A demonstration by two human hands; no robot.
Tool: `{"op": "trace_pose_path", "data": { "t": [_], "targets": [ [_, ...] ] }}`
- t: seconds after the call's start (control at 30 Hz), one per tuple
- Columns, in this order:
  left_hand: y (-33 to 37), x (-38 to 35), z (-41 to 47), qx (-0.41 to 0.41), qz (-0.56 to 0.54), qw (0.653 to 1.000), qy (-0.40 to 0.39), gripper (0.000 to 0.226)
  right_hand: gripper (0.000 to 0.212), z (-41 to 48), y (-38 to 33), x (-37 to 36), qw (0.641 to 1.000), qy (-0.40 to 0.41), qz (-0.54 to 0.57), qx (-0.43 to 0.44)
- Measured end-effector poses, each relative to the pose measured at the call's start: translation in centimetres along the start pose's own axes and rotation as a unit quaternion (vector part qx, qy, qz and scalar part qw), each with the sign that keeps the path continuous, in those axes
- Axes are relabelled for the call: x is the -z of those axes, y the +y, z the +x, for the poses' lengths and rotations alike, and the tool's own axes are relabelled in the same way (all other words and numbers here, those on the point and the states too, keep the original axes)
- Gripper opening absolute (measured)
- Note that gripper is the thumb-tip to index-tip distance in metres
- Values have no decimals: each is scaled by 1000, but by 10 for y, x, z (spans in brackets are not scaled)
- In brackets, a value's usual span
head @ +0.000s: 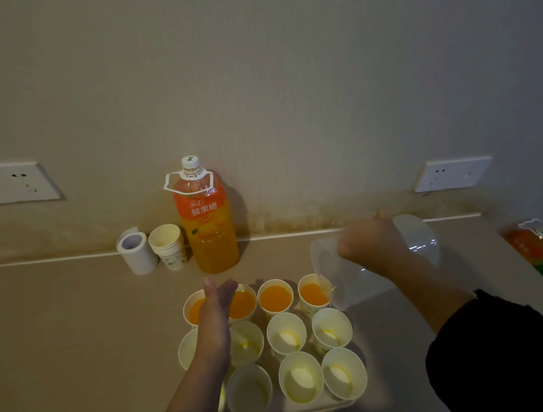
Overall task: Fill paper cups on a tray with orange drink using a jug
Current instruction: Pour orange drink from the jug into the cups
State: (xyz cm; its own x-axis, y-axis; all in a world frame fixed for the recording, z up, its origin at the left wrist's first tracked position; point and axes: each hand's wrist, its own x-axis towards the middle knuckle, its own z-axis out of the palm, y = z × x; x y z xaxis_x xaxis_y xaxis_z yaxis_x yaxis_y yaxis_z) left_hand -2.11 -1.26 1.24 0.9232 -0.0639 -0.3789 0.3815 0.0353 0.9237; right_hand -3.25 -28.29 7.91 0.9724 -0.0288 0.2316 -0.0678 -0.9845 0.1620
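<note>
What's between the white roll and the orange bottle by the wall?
A stack of paper cups stands upright between the roll and the bottle, as the head view shows.

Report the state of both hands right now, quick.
Left hand: open, fingers straight, holding nothing.
Right hand: gripping the clear jug, which is tipped toward the back-right cup.

Four filled cups [275, 298], eight empty cups [286, 333], one spare stack [168, 246], two bottles [208, 223], one jug [357, 283], one roll [135, 252], two sockets [11, 183].
</note>
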Motion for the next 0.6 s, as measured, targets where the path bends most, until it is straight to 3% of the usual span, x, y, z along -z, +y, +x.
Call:
{"op": "trace_pose_path", "data": {
  "t": [0.1,0.23,0.43,0.6],
  "targets": [
    [1,0,1,1,-5,1000,6,69,32,5,0,-7,1000,-5,-15,0],
    [3,-1,2,2,-6,1000,5,68,30,9,-4,-8,995,102,2,-2],
    [5,-3,5,3,-5,1000,1,68,29,14,-6,-11,983,181,-25,30],
    [6,-5,9,12,-9,1000,1,69,35,14,-7,-9,984,160,-64,51]
  ]
}}
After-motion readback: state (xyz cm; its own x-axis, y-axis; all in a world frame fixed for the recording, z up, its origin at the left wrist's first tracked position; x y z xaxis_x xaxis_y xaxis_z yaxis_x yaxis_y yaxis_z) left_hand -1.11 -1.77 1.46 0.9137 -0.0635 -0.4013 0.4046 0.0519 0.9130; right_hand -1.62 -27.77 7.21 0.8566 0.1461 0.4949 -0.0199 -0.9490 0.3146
